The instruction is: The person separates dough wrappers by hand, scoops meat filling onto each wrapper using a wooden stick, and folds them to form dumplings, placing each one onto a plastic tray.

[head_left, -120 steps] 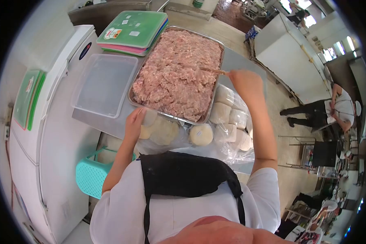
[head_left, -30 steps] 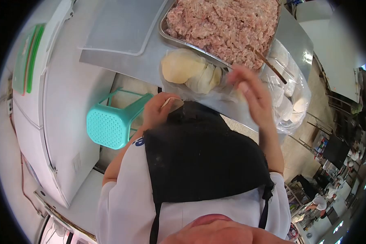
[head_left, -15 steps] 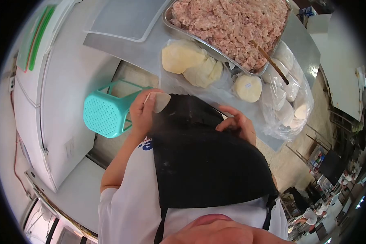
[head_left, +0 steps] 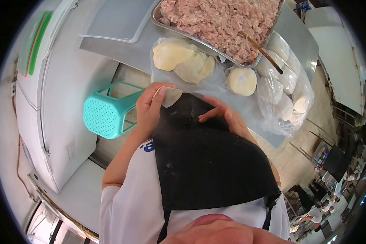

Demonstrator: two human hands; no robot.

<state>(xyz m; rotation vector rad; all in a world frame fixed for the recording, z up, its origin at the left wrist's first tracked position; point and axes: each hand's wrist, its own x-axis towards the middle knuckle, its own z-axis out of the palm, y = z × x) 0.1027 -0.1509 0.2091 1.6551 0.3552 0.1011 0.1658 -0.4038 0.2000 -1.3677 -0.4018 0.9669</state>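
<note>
My left hand pinches a thin, pale round wrapper between thumb and fingers, near the table's front edge. My right hand is over the black apron, fingers apart and slightly bent, with nothing visible in it. Beyond my hands, stacks of pale dough wrappers lie on clear plastic, and a smaller round stack sits to their right. A metal tray of minced meat stands behind them. A brown stick leans out of the meat over the tray's corner.
Bagged round packs lie at the table's right side. A translucent lid lies at the back left. A turquoise stool stands left of my left hand, beside a white fridge. Several people are far off at lower right.
My left hand has moved slightly right with the wrapper. My right hand has moved left, toward the wrapper, its fingers more extended. The table scene has shifted slightly left and up.
</note>
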